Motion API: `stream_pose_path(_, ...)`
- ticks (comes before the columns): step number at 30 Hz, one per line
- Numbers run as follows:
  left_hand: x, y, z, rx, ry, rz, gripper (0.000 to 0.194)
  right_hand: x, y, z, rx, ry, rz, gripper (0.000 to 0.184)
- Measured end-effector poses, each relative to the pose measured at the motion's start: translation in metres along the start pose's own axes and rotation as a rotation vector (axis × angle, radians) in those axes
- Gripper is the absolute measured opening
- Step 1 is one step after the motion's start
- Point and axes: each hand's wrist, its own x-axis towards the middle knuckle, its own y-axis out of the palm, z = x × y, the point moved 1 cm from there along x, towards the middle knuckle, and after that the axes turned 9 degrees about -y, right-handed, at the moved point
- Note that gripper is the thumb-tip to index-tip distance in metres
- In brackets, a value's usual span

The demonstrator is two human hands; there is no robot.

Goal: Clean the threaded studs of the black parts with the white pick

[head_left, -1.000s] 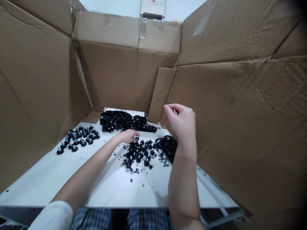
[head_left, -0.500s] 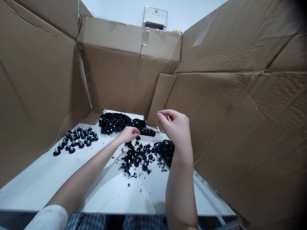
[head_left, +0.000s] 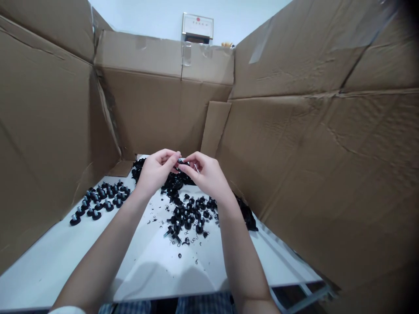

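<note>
Cool, fairly bright light; soft shadows on white table [head_left: 160,261]; right edge dark, blurred

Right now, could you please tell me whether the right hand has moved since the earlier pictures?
Yes: the right hand has moved left against the cardboard strip, toward the left hand.

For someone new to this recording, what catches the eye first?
The left hand and right hand, close together at a small part mid-picture, come first. Tall cardboard walls enclose the white table on three sides. On it, black studded pieces stand grouped at left, while a looser heap lies nearer the middle.
</note>
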Motion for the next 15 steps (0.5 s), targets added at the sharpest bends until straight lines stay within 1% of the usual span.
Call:
stream_pose_path(3,0.003,-0.004,0.0,-0.103,-0.03,0.036,0.033,0.0,0.001,-0.001,0.061,0.013,-0.035,0.022)
stream_pose_path(5,0.004,-0.005,0.0,-0.164,-0.055,0.064,0.032,0.001,0.003,-0.003,0.156,0.047,-0.071,0.025)
stream_pose_path(7,0.002,-0.004,-0.001,-0.162,-0.088,0.137,0.034,0.002,0.005,-0.004,0.275,0.083,-0.11,0.028)
stream_pose_path(9,-0.001,-0.002,-0.003,-0.124,-0.111,0.198,0.04,0.002,0.007,-0.003,0.373,0.1,-0.141,0.031)
stream_pose_path(10,-0.003,0.0,-0.003,-0.107,-0.106,0.195,0.043,0.002,0.008,-0.002,0.404,0.104,-0.149,0.032)
stream_pose_path(12,-0.007,0.003,-0.005,-0.068,-0.05,0.133,0.04,0.001,0.008,0.0,0.421,0.105,-0.167,0.032)
stream_pose_path(14,-0.009,0.006,-0.006,-0.024,0.031,0.059,0.037,0.0,0.006,0.002,0.386,0.102,-0.192,0.029)
stream_pose_path(15,-0.01,0.007,-0.006,-0.006,0.064,0.044,0.036,-0.001,0.004,0.003,0.356,0.093,-0.211,0.027)
